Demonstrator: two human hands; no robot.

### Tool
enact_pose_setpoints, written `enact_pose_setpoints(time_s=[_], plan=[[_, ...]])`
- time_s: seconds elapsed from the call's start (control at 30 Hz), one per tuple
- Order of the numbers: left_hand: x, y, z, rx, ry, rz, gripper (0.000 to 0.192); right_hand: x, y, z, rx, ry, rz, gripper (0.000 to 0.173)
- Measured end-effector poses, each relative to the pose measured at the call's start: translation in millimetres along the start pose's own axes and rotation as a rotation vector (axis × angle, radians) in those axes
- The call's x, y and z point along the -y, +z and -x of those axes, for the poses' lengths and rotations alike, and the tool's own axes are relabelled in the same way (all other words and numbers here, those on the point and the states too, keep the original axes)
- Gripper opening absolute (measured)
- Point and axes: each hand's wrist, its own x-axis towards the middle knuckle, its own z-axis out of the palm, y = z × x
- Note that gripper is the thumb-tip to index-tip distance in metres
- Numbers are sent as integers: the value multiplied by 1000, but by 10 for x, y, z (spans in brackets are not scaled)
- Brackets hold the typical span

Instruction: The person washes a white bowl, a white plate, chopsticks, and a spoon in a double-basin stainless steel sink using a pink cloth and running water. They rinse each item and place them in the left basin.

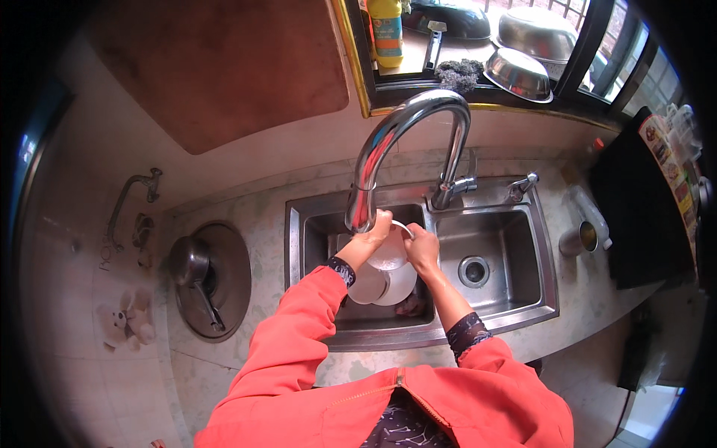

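Note:
Over the left basin (pixel 330 322) of a double stainless-steel sink, my left hand (pixel 375 234) and my right hand (pixel 422 246) grip opposite sides of a white bowl (pixel 387 257). The bowl is tilted, and its near part looks wet. The spout of a chrome gooseneck faucet (pixel 361 207) hangs directly above my left hand and hides part of it. Below the bowl, white dishes (pixel 400 285) lie in the basin. Beside them is a dark reddish item (pixel 411 305) that I cannot make out.
The right basin (pixel 515 252) has a round drain. A soap dispenser (pixel 521 187) stands at its back corner. Farther right are a metal cup (pixel 577 239) and a plastic bottle (pixel 588 210). A saucepan (pixel 190 262) rests on a round lid (pixel 232 302) at left. Metal bowls (pixel 518 73) sit by the window.

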Motion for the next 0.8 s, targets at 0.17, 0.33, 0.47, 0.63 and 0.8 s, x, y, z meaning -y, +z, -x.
enact_pose_setpoints(time_s=[0.17, 0.33, 0.47, 0.63, 0.8], plan=[[-24, 88, 452, -292, -564, 147, 26, 131, -12, 139, -5, 479, -393, 16], [-137, 496, 746, -219, -831, 246, 44, 14, 411, 310, -17, 868, -1173, 29], [-229, 58, 804, -36, -551, -125, 36, -547, 727, 233, 33, 602, -955, 23], [232, -98, 893, -147, -135, -863, 32, 114, 320, 151, 333, 107, -328, 28], [346, -548, 1150, -389, 30, -855, 51, -51, 339, 215, 328, -385, 175, 49]])
